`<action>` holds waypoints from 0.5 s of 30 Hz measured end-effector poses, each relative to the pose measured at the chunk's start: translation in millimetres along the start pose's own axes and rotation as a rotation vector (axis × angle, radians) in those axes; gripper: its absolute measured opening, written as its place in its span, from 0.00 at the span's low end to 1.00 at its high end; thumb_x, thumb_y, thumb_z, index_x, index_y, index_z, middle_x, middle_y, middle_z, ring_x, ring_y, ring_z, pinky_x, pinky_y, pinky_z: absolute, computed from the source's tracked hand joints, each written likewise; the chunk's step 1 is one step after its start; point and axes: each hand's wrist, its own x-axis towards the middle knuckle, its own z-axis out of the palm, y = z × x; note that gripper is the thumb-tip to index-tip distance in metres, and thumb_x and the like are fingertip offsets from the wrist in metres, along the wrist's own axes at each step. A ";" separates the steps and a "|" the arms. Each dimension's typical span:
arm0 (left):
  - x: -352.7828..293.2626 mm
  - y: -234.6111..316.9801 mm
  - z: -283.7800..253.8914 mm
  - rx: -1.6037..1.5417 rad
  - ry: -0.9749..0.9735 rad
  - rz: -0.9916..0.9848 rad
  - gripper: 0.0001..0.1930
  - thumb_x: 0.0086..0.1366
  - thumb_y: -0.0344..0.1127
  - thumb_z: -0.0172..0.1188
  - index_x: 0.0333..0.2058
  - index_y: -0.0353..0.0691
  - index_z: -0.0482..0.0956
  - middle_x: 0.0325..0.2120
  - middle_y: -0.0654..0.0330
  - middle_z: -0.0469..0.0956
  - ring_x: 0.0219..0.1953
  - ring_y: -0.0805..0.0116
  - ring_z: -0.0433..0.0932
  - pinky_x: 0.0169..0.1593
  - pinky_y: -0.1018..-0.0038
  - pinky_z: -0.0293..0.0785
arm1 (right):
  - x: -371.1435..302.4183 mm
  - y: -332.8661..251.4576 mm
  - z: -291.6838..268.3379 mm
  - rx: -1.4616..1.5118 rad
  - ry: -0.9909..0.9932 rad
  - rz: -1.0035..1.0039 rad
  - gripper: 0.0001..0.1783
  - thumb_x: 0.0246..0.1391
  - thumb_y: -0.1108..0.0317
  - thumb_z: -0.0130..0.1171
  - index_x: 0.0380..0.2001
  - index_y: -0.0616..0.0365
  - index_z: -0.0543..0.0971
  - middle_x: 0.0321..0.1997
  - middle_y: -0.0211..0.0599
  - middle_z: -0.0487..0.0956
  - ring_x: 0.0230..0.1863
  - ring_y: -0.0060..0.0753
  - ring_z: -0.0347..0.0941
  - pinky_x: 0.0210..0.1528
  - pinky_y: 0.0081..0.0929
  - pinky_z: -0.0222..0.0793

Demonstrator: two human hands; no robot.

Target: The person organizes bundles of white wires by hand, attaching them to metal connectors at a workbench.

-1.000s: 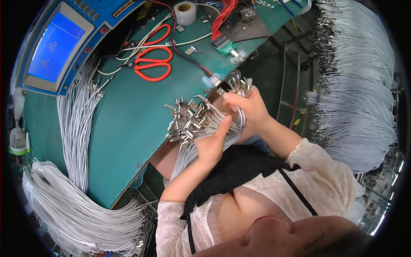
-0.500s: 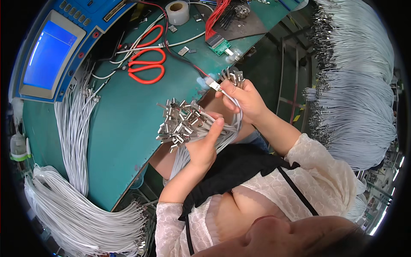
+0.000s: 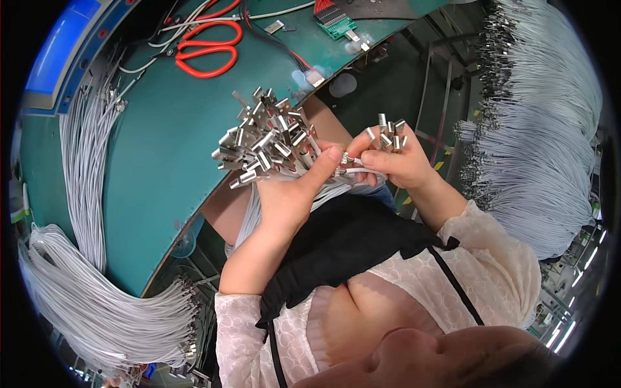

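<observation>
Right hand (image 3: 404, 167) has moved from the worktop (image 3: 155, 174) edge to near the left hand (image 3: 288, 197); I see both clamped on cables (image 3: 330, 193), left's larger connector cluster (image 3: 265, 141) pointing up-left.

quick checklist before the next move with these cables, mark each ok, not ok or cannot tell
1. Left hand gripping the larger connector bunch's cables: ok.
2. Right hand holding the smaller connector bunch: ok.
3. Metal ends of the two bunches kept apart: ok.
4. Red-handled scissors clear of both hands: ok, lying on the green table.
5. Blue screen fully in view: not ok, cut off.
6. Connector counts: cannot tell, they overlap.
</observation>
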 end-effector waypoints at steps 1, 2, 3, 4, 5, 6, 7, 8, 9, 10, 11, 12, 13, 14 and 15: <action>-0.4 -0.5 0.3 -0.008 0.001 -0.002 0.13 0.51 0.24 0.60 0.35 0.32 0.68 0.27 0.58 0.75 0.29 0.74 0.73 0.33 0.78 0.71 | 0.0 1.4 -0.3 -0.001 0.000 0.005 0.05 0.42 0.75 0.58 0.23 0.68 0.75 0.18 0.34 0.73 0.18 0.18 0.68 0.16 0.14 0.63; -0.7 -1.0 0.6 -0.016 0.002 -0.003 0.12 0.51 0.24 0.60 0.34 0.32 0.68 0.27 0.58 0.75 0.29 0.74 0.73 0.33 0.77 0.72 | 0.3 3.0 -1.0 -0.041 -0.012 -0.017 0.06 0.43 0.75 0.58 0.23 0.68 0.75 0.19 0.36 0.74 0.18 0.19 0.69 0.16 0.14 0.64; -1.0 -1.4 1.0 -0.024 0.003 -0.005 0.11 0.51 0.24 0.60 0.34 0.32 0.68 0.27 0.57 0.75 0.29 0.73 0.73 0.33 0.77 0.72 | 0.7 4.5 -1.6 -0.081 -0.024 -0.039 0.06 0.43 0.75 0.58 0.23 0.68 0.75 0.19 0.37 0.74 0.18 0.20 0.69 0.16 0.14 0.65; -1.1 -1.5 1.5 -0.026 0.006 -0.007 0.11 0.51 0.24 0.60 0.34 0.32 0.68 0.27 0.57 0.75 0.29 0.73 0.73 0.33 0.77 0.72 | 0.8 5.8 -2.0 -0.121 -0.036 -0.062 0.06 0.44 0.74 0.57 0.23 0.69 0.75 0.20 0.39 0.75 0.18 0.20 0.70 0.16 0.14 0.65; -1.2 -1.4 2.1 -0.038 0.011 -0.006 0.11 0.51 0.24 0.60 0.33 0.32 0.68 0.27 0.57 0.75 0.29 0.73 0.74 0.33 0.77 0.72 | 0.9 6.6 -1.8 -0.121 -0.036 -0.058 0.06 0.44 0.74 0.57 0.23 0.69 0.75 0.20 0.39 0.75 0.18 0.20 0.70 0.16 0.14 0.65; -0.8 -1.0 2.6 -0.049 0.015 -0.004 0.11 0.51 0.24 0.60 0.33 0.32 0.68 0.27 0.57 0.75 0.29 0.73 0.74 0.33 0.77 0.72 | 1.6 6.8 -1.2 -0.116 -0.034 -0.063 0.06 0.44 0.74 0.57 0.23 0.69 0.75 0.20 0.39 0.75 0.18 0.21 0.70 0.16 0.14 0.65; -0.3 -1.3 2.8 -0.060 0.019 -0.002 0.11 0.51 0.24 0.60 0.33 0.32 0.68 0.27 0.57 0.75 0.29 0.73 0.74 0.33 0.77 0.72 | 2.1 6.9 -0.5 -0.111 -0.032 -0.069 0.06 0.44 0.74 0.57 0.24 0.69 0.75 0.20 0.39 0.75 0.17 0.21 0.70 0.16 0.14 0.65; 0.1 -1.9 2.5 -0.060 0.020 -0.004 0.11 0.51 0.24 0.60 0.33 0.32 0.68 0.27 0.57 0.75 0.29 0.73 0.74 0.33 0.77 0.72 | 2.2 7.1 -0.2 -0.106 -0.030 -0.075 0.06 0.44 0.74 0.57 0.24 0.69 0.75 0.20 0.39 0.75 0.17 0.21 0.70 0.16 0.14 0.65; 0.7 -2.6 1.8 -0.077 0.011 -0.025 0.11 0.51 0.24 0.60 0.33 0.32 0.68 0.27 0.57 0.75 0.29 0.73 0.74 0.33 0.76 0.72 | 1.8 7.3 -0.1 -0.105 -0.030 -0.072 0.06 0.44 0.74 0.57 0.24 0.69 0.75 0.20 0.39 0.75 0.17 0.21 0.70 0.16 0.14 0.65; 1.1 -3.4 1.1 -0.094 0.002 -0.046 0.11 0.51 0.24 0.60 0.34 0.32 0.69 0.27 0.58 0.75 0.29 0.73 0.74 0.33 0.76 0.73 | 1.1 7.6 0.3 -0.102 -0.024 -0.075 0.06 0.44 0.74 0.57 0.24 0.69 0.75 0.20 0.39 0.75 0.17 0.21 0.70 0.16 0.14 0.65; 1.3 -3.8 0.6 -0.111 -0.007 -0.067 0.11 0.51 0.23 0.60 0.34 0.32 0.69 0.27 0.58 0.75 0.29 0.73 0.74 0.33 0.76 0.73 | 0.6 7.8 0.8 -0.098 -0.019 -0.078 0.06 0.45 0.74 0.57 0.24 0.69 0.75 0.20 0.39 0.75 0.17 0.21 0.70 0.16 0.14 0.65; 1.4 -4.4 0.4 -0.111 -0.005 -0.068 0.11 0.51 0.23 0.60 0.34 0.32 0.69 0.27 0.58 0.75 0.29 0.73 0.74 0.33 0.76 0.73 | 0.4 8.2 1.0 -0.094 -0.013 -0.080 0.06 0.45 0.74 0.57 0.24 0.69 0.75 0.19 0.38 0.75 0.17 0.21 0.70 0.16 0.14 0.65; 1.3 -5.1 0.3 -0.118 0.009 -0.078 0.11 0.51 0.23 0.60 0.34 0.32 0.69 0.27 0.58 0.75 0.29 0.73 0.74 0.33 0.76 0.73 | 0.6 8.7 0.8 -0.094 -0.014 -0.079 0.06 0.45 0.74 0.57 0.24 0.69 0.75 0.19 0.38 0.75 0.17 0.21 0.70 0.16 0.14 0.65; 1.2 -5.7 0.3 -0.124 0.023 -0.088 0.12 0.52 0.23 0.60 0.34 0.32 0.69 0.27 0.58 0.74 0.29 0.73 0.74 0.33 0.76 0.73 | 1.0 9.3 0.2 -0.089 -0.023 -0.082 0.06 0.44 0.74 0.57 0.24 0.69 0.75 0.19 0.39 0.74 0.17 0.21 0.70 0.16 0.14 0.65; 1.0 -6.3 0.3 -0.131 0.037 -0.097 0.12 0.52 0.23 0.59 0.35 0.32 0.69 0.27 0.58 0.74 0.29 0.73 0.74 0.33 0.76 0.73 | 1.4 10.0 -0.5 -0.085 -0.033 -0.085 0.06 0.44 0.74 0.57 0.23 0.69 0.75 0.19 0.39 0.74 0.17 0.21 0.70 0.16 0.14 0.65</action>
